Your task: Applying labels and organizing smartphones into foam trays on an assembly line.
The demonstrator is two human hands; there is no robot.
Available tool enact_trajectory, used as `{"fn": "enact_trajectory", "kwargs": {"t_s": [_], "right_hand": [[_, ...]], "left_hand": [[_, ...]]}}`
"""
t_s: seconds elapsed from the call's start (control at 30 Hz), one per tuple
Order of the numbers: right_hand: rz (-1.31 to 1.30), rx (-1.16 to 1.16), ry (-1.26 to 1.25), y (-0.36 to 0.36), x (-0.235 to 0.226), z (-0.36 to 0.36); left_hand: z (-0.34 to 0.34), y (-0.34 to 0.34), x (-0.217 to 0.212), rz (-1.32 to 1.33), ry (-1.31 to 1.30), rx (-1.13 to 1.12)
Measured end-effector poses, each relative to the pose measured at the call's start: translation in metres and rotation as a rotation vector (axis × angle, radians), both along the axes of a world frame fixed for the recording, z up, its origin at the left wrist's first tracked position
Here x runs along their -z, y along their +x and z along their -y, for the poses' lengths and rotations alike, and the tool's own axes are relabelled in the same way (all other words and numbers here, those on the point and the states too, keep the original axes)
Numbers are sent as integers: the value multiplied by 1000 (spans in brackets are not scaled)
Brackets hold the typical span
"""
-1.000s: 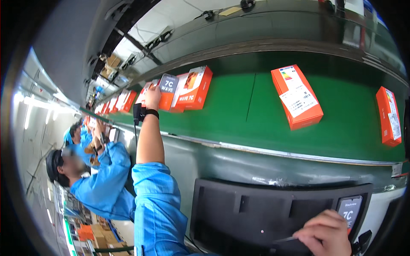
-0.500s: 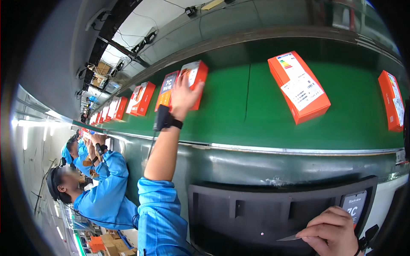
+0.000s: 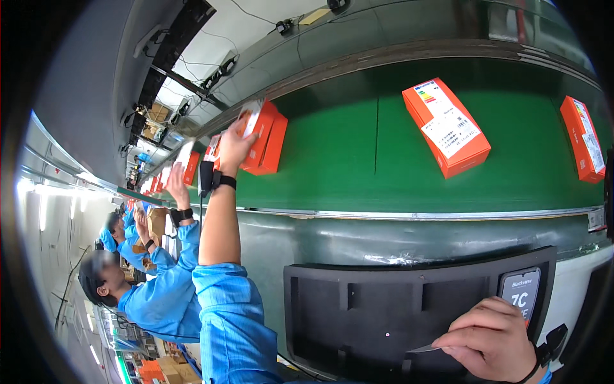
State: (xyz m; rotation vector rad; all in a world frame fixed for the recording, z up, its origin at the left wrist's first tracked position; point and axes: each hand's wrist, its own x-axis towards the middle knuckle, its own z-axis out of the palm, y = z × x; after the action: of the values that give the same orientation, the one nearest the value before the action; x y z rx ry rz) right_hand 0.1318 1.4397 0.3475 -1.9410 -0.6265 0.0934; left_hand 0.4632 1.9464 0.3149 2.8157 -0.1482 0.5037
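On the green conveyor, my left hand is closed on an orange box, its fingers over the pale printed face. A second orange box stands close against its right side. Above the black tray, my right hand pinches a thin, pointed metal tool whose exact kind is unclear. A phone with a printed screen lies in the tray's right-hand slot, partly hidden by that hand. Inside the tray is a tiny pale dot.
A labelled orange box lies right of centre on the green belt, with another orange box at the far right. More boxes line the belt leftward. Co-workers in blue sleeves sit at the left, one reaching toward the boxes.
My left hand has moved left, and the two orange boxes beside it have shifted left too. A co-worker's hand has risen toward the belt. My right hand keeps its pinch over the tray.
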Motion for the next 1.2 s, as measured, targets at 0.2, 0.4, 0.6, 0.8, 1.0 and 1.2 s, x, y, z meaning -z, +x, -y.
{"fn": "enact_trajectory", "kwargs": {"t_s": [0.2, 0.4, 0.6, 0.8, 1.0, 1.2], "right_hand": [[-26, -6, 45, 2, 1, -11], [-24, -2, 24, 5, 6, -24], [-16, 65, -77, 1, 15, -41], [57, 17, -116, 0, 14, -53], [101, -10, -12, 2, 23, -64], [-114, 207, 126, 7, 47, -71]], "left_hand": [[-34, 14, 33, 32, -21, -28], [-17, 28, 48, -145, 175, -185], [-28, 28, 86, -119, 79, -152], [-21, 20, 76, -148, -131, -99], [-38, -9, 35, -505, -1691, 132], [38, -96, 11, -63, -1089, -53]]}}
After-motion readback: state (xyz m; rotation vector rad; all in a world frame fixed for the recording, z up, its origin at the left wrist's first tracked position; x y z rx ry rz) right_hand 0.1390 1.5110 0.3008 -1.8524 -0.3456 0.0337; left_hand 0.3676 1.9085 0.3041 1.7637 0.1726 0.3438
